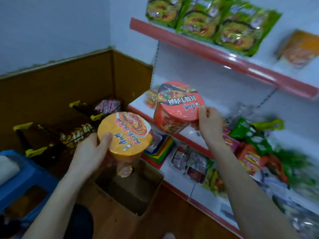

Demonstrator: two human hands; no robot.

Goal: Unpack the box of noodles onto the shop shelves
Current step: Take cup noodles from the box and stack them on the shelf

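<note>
My left hand [91, 152] grips an orange noodle bowl [126, 133] from its left side, holding it above the open cardboard box [151, 192] on the floor. My right hand [209, 125] holds a red noodle bowl [177, 104] by its right rim, tilted, over the front edge of the middle shelf [172, 135]. The part of the box's inside that I can see looks dark and bare.
The top shelf [224, 56] carries green noodle packets [215, 19] and an orange packet [300, 47]. Mixed snack packets [250, 152] lie on the middle and lower shelves. Dark display boxes with yellow tabs [51, 135] stand at the left wall, a blue stool [25, 178] near me.
</note>
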